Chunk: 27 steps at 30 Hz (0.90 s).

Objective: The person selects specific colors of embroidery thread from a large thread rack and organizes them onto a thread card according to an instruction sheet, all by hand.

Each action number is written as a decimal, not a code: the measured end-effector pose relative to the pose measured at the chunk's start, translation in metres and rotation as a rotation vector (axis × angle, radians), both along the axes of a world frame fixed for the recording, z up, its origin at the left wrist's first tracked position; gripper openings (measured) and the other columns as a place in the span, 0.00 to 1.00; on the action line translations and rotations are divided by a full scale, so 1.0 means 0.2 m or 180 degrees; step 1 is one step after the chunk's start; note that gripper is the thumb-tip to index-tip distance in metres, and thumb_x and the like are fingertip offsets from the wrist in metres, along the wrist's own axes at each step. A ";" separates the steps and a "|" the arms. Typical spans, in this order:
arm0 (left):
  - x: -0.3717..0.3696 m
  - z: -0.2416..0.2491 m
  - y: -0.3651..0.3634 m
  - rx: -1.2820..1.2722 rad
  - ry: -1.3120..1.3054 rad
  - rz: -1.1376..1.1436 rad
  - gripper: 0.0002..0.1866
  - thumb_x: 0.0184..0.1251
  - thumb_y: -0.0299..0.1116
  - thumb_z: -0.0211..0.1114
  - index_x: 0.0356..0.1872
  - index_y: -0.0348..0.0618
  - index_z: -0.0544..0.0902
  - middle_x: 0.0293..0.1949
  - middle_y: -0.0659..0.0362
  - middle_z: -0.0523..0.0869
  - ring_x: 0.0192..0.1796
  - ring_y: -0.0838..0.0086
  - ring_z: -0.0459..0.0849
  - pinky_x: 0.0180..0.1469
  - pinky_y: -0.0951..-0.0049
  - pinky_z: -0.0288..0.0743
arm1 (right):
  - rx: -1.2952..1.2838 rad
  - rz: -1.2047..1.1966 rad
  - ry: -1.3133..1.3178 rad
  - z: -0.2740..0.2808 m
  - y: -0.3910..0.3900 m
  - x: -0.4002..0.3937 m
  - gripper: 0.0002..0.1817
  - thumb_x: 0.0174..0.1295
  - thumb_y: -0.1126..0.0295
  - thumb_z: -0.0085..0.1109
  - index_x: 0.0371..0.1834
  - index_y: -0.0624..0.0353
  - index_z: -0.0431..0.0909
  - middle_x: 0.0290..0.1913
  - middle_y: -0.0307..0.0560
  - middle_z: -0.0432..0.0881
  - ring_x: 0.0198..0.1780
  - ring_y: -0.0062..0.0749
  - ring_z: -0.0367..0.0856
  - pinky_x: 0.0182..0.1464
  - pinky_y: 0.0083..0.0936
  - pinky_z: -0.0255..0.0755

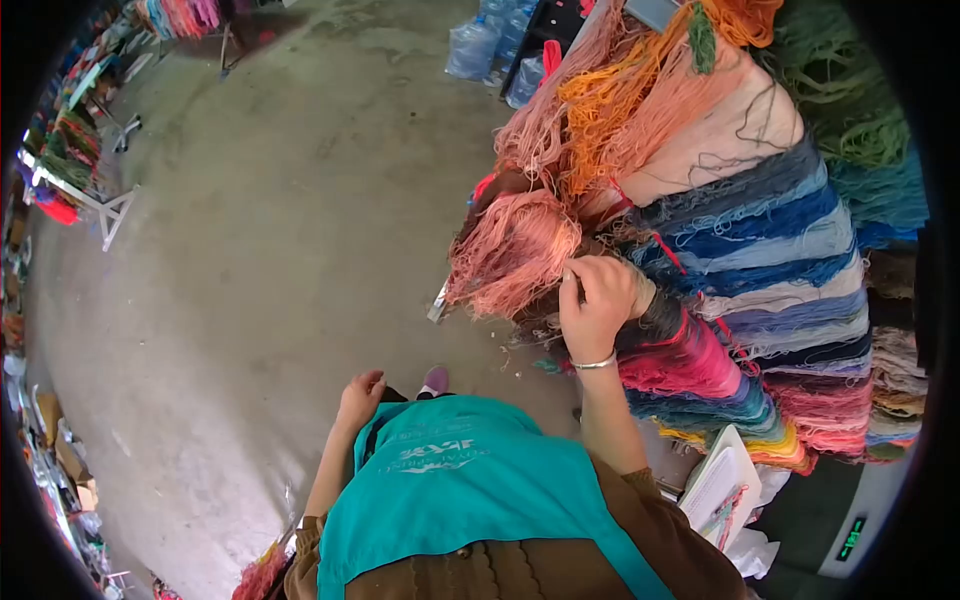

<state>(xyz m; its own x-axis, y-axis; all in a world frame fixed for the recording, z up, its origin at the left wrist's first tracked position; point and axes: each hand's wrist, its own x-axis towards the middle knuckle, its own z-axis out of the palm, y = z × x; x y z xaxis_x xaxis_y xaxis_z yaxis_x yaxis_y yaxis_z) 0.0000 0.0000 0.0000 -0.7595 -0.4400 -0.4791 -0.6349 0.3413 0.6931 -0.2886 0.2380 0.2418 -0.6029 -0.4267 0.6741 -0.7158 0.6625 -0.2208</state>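
Observation:
Loose pink yarn hangs at the near left end of a rack of many-coloured yarn. My right hand, with a bracelet at the wrist, is at the right edge of this pink yarn, its fingers bent and drawn together; what they grip is too small to make out. Beside that hand lie a beige bundle end and dark strands. Blue and grey hanks spread to its right, with magenta yarn below. My left hand hangs low beside the teal apron, fingers curled, partly hidden.
Orange yarn and green yarn lie at the upper right. Plastic bottles stand on the floor at the top. A paper is at the lower right. A white metal stand is at the left.

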 end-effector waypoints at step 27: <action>-1.50 0.73 -0.32 0.0814 0.2632 -0.1554 0.08 0.65 0.31 0.62 0.41 0.41 0.79 0.42 0.49 0.83 0.45 0.50 0.83 0.47 0.52 0.76 | -0.0224 -0.1034 -0.1067 0.03 -0.59 -0.22 0.15 0.59 0.74 0.62 0.50 0.64 0.79 0.48 0.56 0.81 0.51 0.48 0.80 0.55 0.36 0.74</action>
<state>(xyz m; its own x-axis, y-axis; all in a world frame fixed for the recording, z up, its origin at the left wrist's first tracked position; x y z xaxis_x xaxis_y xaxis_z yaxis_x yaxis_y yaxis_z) -0.3009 -0.0636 0.1466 -0.9678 0.0527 0.2463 0.2519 0.2149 0.9436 -0.3331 0.1208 0.2470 -0.8870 -0.1402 0.4400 -0.3554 0.8156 -0.4566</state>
